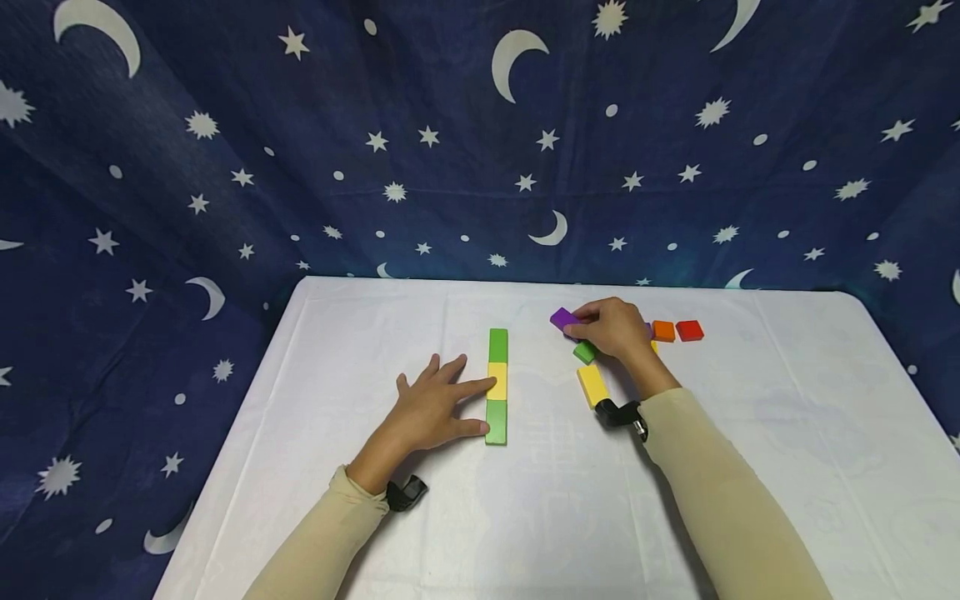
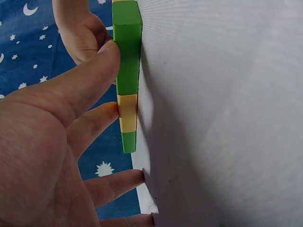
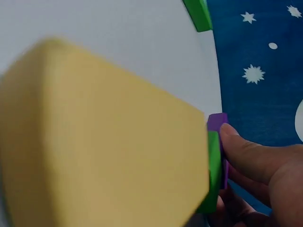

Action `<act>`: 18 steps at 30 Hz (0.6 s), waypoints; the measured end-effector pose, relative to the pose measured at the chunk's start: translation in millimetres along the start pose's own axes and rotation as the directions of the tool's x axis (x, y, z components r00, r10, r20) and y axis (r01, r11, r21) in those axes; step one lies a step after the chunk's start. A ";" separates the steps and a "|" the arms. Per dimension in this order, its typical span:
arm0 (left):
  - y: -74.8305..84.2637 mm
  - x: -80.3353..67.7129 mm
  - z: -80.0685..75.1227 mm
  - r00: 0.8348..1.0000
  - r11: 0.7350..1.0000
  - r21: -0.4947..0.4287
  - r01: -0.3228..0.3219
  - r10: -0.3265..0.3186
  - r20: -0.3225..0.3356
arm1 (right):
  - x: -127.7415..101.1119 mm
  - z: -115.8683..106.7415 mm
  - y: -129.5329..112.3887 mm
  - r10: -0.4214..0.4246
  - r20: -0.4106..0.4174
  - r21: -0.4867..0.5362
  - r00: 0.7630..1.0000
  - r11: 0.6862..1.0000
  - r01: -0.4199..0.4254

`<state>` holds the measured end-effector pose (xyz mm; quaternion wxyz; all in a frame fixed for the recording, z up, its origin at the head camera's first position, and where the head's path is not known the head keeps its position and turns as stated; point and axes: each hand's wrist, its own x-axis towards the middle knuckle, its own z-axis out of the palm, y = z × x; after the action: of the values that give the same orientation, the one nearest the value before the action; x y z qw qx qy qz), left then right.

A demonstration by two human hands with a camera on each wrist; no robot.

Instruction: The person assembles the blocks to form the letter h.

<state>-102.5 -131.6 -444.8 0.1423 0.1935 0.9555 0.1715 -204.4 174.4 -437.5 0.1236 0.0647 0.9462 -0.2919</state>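
- Right hand (image 1: 611,327) is curled over a small purple wooden block (image 1: 562,318), pinching it with fingertips at the far side of the white-covered worktop (image 1: 787,433). The right wrist view shows a fingertip (image 3: 229,135) pressed against that purple block (image 3: 217,122).
- Just under that hand, on the near side, sits a small green wooden block (image 1: 584,352), and a bit closer to the wrist lies a yellow rectangular wooden block (image 1: 592,385), which fills most of the right wrist view (image 3: 104,137).
- Past the hand's right side there's an orange square block (image 1: 663,330) and next to it a red square block (image 1: 689,330), close together. Another bit of purple peeks out behind the hand, can't tell much about it.
- Left hand (image 1: 435,410) lies flat and spread out on the worktop, holding nothing; thumb and index fingertips (image 2: 111,49) touch the side of a straight row of three wooden blocks, green-yellow-green (image 1: 497,386), which lies right beside the fingers.
- Behind everything hangs a dark blue cloth with moons and stars (image 1: 300,150).
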 end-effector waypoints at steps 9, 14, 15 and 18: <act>0.8 0.1 -2.1 1.000 1.000 0.012 -0.007 0.007 -0.001 | -0.7 3.4 -4.6 0.027 -0.019 0.047 0.999 0.999 -0.026; 0.9 0.0 -1.3 1.000 1.000 0.008 -0.007 0.007 -0.002 | 2.1 1.4 -1.8 0.005 -0.002 0.032 1.000 0.999 -0.005; 1.0 0.0 -1.1 1.000 1.000 0.007 -0.007 0.007 -0.003 | 2.9 0.7 -0.6 -0.007 0.003 0.022 1.000 1.000 0.007; 1.4 -0.1 -0.5 1.000 1.000 0.004 -0.006 0.006 -0.002 | 4.4 -1.8 2.3 -0.032 0.009 -0.001 0.999 0.999 0.032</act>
<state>-102.1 -130.6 -443.8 0.1405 0.1964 0.9554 0.1700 -208.6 177.6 -438.5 0.1229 0.0481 0.9467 -0.2937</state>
